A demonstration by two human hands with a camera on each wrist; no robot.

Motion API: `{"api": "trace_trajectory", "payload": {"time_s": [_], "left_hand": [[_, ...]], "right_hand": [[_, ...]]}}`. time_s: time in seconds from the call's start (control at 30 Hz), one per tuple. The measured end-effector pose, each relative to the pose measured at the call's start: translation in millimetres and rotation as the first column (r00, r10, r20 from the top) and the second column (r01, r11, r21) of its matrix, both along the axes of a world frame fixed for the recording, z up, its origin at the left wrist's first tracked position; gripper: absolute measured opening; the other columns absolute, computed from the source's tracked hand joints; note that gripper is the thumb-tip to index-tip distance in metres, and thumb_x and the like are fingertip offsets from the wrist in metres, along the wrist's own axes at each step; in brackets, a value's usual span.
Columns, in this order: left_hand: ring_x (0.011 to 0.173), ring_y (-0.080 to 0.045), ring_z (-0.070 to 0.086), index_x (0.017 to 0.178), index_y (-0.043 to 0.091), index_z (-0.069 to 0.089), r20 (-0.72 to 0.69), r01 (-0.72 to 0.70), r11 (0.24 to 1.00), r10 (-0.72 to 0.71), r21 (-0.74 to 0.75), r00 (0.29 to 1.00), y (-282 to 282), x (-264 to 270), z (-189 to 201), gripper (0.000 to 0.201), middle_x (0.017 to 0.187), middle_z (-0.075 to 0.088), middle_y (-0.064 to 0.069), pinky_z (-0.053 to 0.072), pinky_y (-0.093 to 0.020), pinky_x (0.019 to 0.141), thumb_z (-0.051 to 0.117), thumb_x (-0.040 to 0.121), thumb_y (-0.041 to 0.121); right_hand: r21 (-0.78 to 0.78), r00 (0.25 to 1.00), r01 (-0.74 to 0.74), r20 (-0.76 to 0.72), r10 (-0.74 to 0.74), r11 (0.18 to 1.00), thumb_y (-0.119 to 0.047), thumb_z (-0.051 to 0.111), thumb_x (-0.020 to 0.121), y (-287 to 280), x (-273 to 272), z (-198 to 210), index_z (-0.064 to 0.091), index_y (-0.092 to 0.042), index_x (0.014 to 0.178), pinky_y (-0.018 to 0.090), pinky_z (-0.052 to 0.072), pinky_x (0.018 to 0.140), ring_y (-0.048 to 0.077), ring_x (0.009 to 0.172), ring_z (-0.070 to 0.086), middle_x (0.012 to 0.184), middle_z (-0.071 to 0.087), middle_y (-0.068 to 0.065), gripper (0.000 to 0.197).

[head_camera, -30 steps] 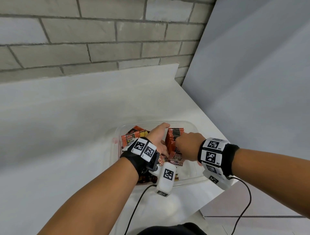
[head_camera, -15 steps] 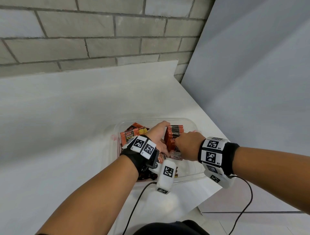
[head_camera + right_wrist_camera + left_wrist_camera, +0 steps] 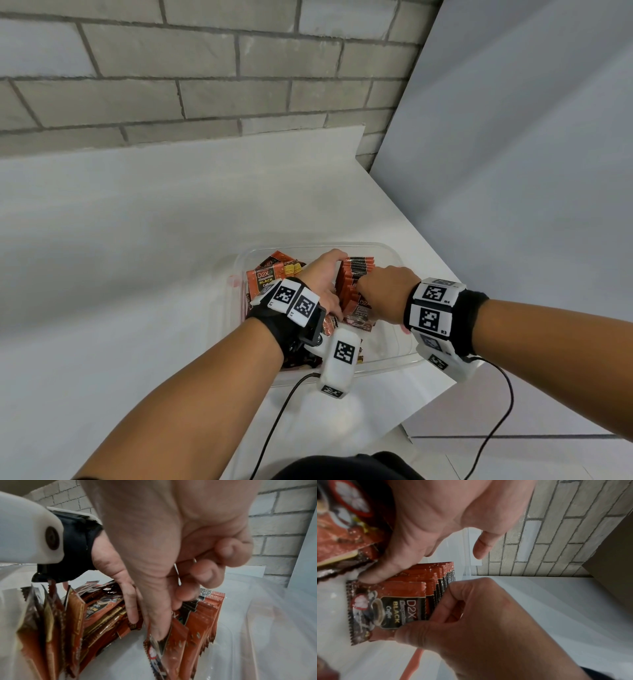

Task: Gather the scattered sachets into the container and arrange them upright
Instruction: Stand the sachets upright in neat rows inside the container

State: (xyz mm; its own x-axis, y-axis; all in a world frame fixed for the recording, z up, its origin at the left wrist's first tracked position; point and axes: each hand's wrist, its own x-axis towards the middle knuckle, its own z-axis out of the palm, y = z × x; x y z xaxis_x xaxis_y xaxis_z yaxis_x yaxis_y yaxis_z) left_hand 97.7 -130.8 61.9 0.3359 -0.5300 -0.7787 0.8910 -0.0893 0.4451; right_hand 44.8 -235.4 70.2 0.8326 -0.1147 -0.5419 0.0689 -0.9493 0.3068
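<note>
On the white table (image 3: 137,257) a clear tub (image 3: 394,359) stands near the edge, at about 5 o'clock from the middle of the head view. At the tub's left side, around 9 o'clock, loose sachets (image 3: 265,279) lie flat or lean in a heap, orange and black with "D2X BLACK" print. The left hand (image 3: 323,277) reaches in between this heap and the row; its fingers are nearly straight and press on the left face of the row, and the thumb (image 3: 373,574) touches the corner of the front sachet (image 3: 388,608). The row (image 3: 354,277) of sachets stands on edge in the middle of the tub, packed face to face. The right hand (image 3: 385,291) is at 3 o'clock of the row, fingers curled, and its thumb and fingers pinch the front sachet; how many sachets it grips is hard to tell. Behind the table is a brick wall (image 3: 205,68), at 12 o'clock.
</note>
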Motion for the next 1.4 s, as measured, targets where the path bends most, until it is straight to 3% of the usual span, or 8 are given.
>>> {"api": "trace_trajectory", "payload": {"time_s": [0.23,0.4,0.57,0.73,0.9,1.03,1.23,1.4], "left_hand": [[0.137,-0.042,0.027,0.146,0.001,0.021,0.068,-0.027,0.999,0.029,-0.041,0.997,-0.8,0.7,-1.6,0.061,0.150,0.023,-0.029,0.020,-0.056,0.110,0.046,0.097,0.029],[0.115,-0.039,0.051,0.136,0.002,0.039,0.192,-0.031,0.995,0.049,-0.096,0.980,17.1,11.1,-0.6,0.052,0.137,0.040,-0.031,0.037,-0.045,0.106,0.053,0.093,0.029],[0.094,-0.030,0.066,0.118,0.010,0.056,0.384,-0.019,0.998,0.039,-0.055,0.923,64.9,29.4,5.4,0.034,0.113,0.064,-0.015,0.056,-0.038,0.075,0.052,0.093,0.033],[0.054,-0.012,0.048,0.108,0.017,0.061,0.531,-0.054,0.987,-0.033,0.148,0.846,111.8,43.6,11.0,0.025,0.086,0.062,-0.004,0.035,-0.019,0.038,0.056,0.091,0.034],[0.087,-0.015,0.050,0.117,0.028,0.056,0.690,-0.068,0.874,-0.329,0.481,0.645,125.2,45.9,-0.4,0.034,0.111,0.052,0.000,0.041,-0.026,0.059,0.067,0.085,0.032],[0.108,-0.025,0.052,0.138,0.032,0.039,0.656,0.025,0.846,-0.430,0.532,0.621,127.0,42.1,-6.4,0.066,0.133,0.046,-0.011,0.053,-0.038,0.080,0.071,0.082,0.020],[0.081,-0.016,0.053,0.145,0.027,0.033,0.705,-0.003,0.838,-0.457,0.546,0.543,126.1,36.1,-14.9,0.073,0.127,0.048,-0.012,0.053,-0.035,0.068,0.069,0.083,0.013],[0.090,-0.020,0.052,0.143,0.028,0.035,0.709,0.000,0.859,-0.422,0.512,0.565,128.1,40.4,-20.3,0.071,0.115,0.047,-0.008,0.051,-0.028,0.062,0.069,0.082,0.012]], "right_hand": [[0.062,0.997,0.027,0.065,-0.031,0.998,-0.035,0.063,0.087,-3.0,0.3,9.0,0.055,-0.013,0.105,0.030,0.041,0.062,0.021,0.076,0.052,0.088,0.052,0.002,0.030],[0.207,0.972,0.090,0.194,-0.131,0.974,-0.039,0.054,0.090,-11.4,1.8,21.8,0.052,-0.015,0.093,0.029,0.040,0.060,0.021,0.074,0.053,0.086,0.055,0.001,0.024],[0.531,0.982,0.127,0.049,-0.180,0.838,-0.033,0.063,0.088,-12.0,-9.8,19.7,0.063,-0.017,0.104,0.011,0.038,0.059,0.001,0.070,0.051,0.076,0.056,-0.015,0.023],[0.565,0.987,0.107,-0.159,-0.019,0.818,-0.042,0.070,0.081,4.4,-22.8,4.3,0.054,-0.022,0.125,0.028,0.046,0.090,0.012,0.101,0.053,0.110,0.056,-0.005,0.050],[0.500,0.977,0.057,-0.204,0.053,0.864,-0.040,0.065,0.086,20.6,-17.2,-0.5,0.050,-0.020,0.129,0.027,0.044,0.083,0.015,0.098,0.052,0.117,0.059,0.000,0.050],[0.476,0.980,0.012,-0.180,0.084,0.880,-0.029,0.058,0.092,32.8,-16.8,-5.6,0.052,-0.015,0.126,0.023,0.037,0.075,0.014,0.089,0.049,0.106,0.059,0.000,0.037],[0.428,0.989,-0.051,-0.102,0.105,0.902,-0.019,0.047,0.095,45.6,-20.7,-12.2,0.055,-0.007,0.118,0.027,0.040,0.068,0.020,0.077,0.049,0.093,0.060,0.010,0.027],[0.520,0.999,-0.038,0.000,0.045,0.853,-0.016,0.046,0.094,39.3,-14.5,-8.9,0.053,-0.007,0.111,0.029,0.036,0.060,0.020,0.067,0.048,0.074,0.050,0.002,0.020]]}}
